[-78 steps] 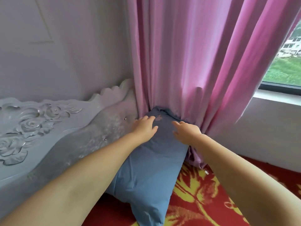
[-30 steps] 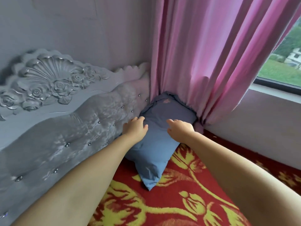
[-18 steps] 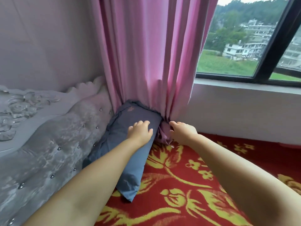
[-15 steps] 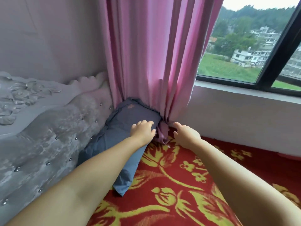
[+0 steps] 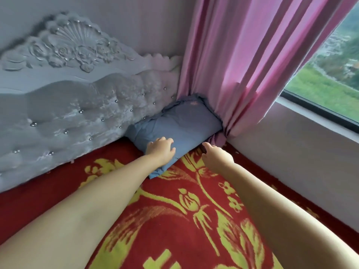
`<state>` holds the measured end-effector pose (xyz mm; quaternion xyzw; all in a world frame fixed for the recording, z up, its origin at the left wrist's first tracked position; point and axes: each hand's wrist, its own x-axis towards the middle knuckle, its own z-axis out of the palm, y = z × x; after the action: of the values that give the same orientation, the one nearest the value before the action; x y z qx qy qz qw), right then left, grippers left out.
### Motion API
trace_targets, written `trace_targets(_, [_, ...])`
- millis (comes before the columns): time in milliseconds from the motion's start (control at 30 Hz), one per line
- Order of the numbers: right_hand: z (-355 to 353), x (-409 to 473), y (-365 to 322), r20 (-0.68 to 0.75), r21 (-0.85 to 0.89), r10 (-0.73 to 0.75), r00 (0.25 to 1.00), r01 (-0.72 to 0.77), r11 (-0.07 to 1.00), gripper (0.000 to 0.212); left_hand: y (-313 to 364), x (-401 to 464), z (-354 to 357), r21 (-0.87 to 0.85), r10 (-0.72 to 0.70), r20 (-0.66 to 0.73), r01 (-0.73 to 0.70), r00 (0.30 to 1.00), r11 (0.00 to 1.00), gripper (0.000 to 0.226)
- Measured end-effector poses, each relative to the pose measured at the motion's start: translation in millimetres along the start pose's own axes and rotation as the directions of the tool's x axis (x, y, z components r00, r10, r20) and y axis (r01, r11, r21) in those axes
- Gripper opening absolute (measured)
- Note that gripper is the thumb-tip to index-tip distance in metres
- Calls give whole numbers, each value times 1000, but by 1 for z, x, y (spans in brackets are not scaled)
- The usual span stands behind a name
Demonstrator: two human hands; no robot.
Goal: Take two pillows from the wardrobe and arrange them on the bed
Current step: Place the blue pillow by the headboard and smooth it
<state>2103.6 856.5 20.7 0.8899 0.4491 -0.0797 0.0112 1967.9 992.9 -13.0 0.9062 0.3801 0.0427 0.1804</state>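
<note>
- While the left hand (image 5: 160, 151) rests palm-down on the near lower part of the soft blue fabric pillow (image 5: 178, 126), its fingers (image 5: 167, 141) lie loosely curled on the cloth and pinch nothing.
- Right hand (image 5: 217, 156): fingers (image 5: 206, 146) spread and relaxed, holding nothing. It hovers just beside the pillow's right lower edge; contact cannot be told.
- Pillow position: on the bed, wedged into the far corner. One side leans against the grey tufted, studded headboard (image 5: 77, 121); its far right end is tucked under the hem of the pink pleated curtain (image 5: 242, 55).
- Key relation: the pillow lies ahead of both sets of fingers, long axis running from the near-left corner up and right toward the curtain. The left hand is on it; the right is off its edge, over the red bedcover with yellow flower pattern (image 5: 184, 210).
- Judgement: only one pillow shows; the next move probably turns on the right hand closing the gap to the right end, near the curtain folds.
</note>
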Motion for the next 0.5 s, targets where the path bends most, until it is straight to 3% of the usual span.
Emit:
trace_targets(267, [28, -17, -88, 42, -63, -114, 993, 117, 991, 42, -86, -64, -13, -8, -98, -55, 97, 994, 995, 39])
trace_targets(500, [113, -68, -261, 43, -8, -123, 991, 123, 992, 39, -274, -186, -25, 41, -115, -68, 118, 991, 992, 40])
